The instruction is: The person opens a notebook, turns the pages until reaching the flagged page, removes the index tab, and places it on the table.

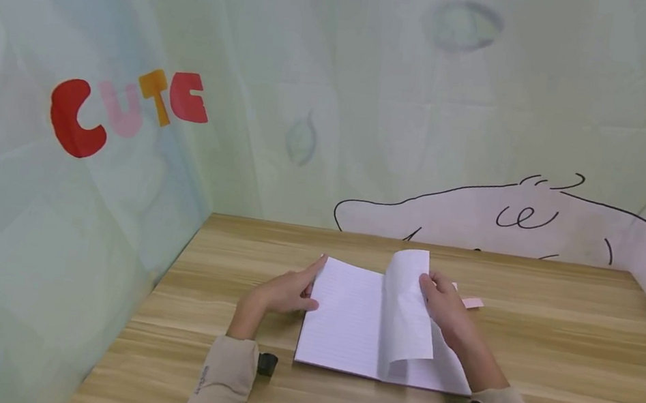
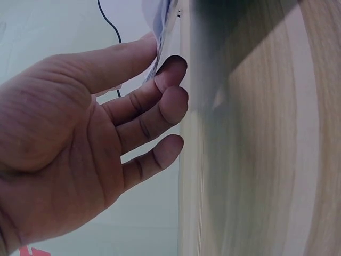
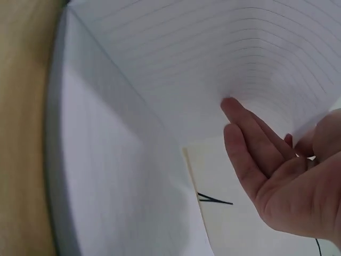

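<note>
Notebook (image 1: 344, 318) | left hand (image 1: 284, 291) clamped on left edge | right hand (image 1: 449, 310) clamped on lifted page (image 1: 409, 313) | tabletop (image 1: 598, 364) beyond edges

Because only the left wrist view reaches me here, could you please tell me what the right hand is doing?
Observer: In the head view, the right hand holds a raised page of the open notebook.
Operator: Thank you; would you say that page is plain or ruled?
Observer: Ruled; the right wrist view shows lines running across its curved side.
Operator: And is anything visible beside that hand, please?
Observer: Yes, a small pink piece shows just to its right in the head view.
</note>
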A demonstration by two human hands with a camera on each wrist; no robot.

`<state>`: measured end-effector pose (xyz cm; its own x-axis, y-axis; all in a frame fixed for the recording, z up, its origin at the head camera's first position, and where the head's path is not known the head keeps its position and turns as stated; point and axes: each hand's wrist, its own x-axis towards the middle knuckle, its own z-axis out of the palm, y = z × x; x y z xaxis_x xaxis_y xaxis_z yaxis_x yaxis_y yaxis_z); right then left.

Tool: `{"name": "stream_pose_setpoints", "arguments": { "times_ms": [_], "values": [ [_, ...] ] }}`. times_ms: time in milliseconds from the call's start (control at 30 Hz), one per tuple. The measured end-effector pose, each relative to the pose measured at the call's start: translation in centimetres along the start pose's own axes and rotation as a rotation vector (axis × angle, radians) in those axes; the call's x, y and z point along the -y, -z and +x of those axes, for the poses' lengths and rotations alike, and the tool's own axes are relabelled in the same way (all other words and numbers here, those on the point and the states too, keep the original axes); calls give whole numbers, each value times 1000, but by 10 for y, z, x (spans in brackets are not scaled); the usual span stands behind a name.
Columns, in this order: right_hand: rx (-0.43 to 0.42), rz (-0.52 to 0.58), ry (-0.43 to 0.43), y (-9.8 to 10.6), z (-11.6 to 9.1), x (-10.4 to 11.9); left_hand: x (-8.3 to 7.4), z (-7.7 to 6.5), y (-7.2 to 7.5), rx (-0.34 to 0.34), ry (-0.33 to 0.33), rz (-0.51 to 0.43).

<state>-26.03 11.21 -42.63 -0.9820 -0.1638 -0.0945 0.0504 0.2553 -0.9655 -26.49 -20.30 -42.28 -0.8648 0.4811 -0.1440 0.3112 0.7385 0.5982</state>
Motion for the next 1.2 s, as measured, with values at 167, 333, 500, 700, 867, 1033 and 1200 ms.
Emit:
{"name": "stream_pose_setpoints", "arguments": {
  "times_ms": [167,333,500,700,867,1033,1200],
  "values": [
    [-35,13,29,-20,1,1,-1,0,3,2,0,17],
    [75,92,-8,-37,-1,-3,-2,0,5,2,-13,19],
    [168,42,25,-49,-3,-10,-1,-1,6,10,-37,17],
    [155,-198,245,-58,0,-12,-2,-2,9,3,-63,34],
    [125,-247,292,-65,2,-11,-3,-1,12,-6,-91,52],
    [109,-205,243,-76,0,-11,-2,0,9,38,-75,17],
    [140,-207,221,-89,-4,-15,1,-4,2,143,-63,-10]
  ]
}}
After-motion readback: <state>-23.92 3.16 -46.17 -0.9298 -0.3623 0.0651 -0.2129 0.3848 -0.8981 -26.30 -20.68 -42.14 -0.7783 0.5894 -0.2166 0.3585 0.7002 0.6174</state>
